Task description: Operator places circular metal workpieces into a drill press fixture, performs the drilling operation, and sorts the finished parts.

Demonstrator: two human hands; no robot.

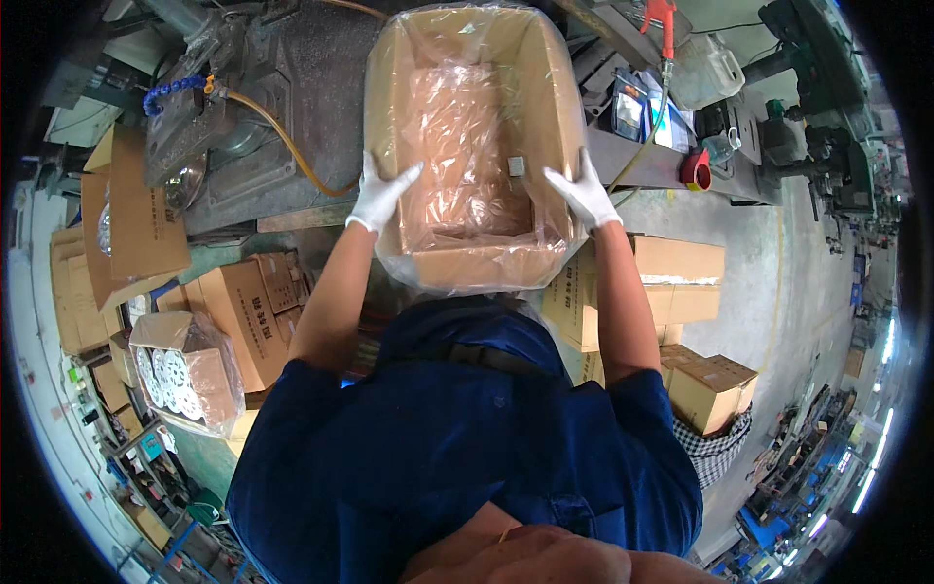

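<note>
A cardboard box (477, 268) with its top open is in front of me, against the edge of the workbench. Clear plastic film (452, 146) lines its inside and folds out over the rim on all sides. My left hand (382, 197), in a white glove, grips the left wall near the front, thumb over the rim and fingers outside. In a matching glove, my right hand (587, 195) holds the right wall the same way. Inside the box, a small pale square (516, 166) shows near the right wall; I cannot make out what it is.
A metal machine fixture (233, 127) with an orange hose stands at the left of the bench. To the right are a red air gun (661, 19), a red tape roll (697, 169) and a plastic jug (715, 73). Cardboard boxes (243, 316) (710, 384) stand low on both sides.
</note>
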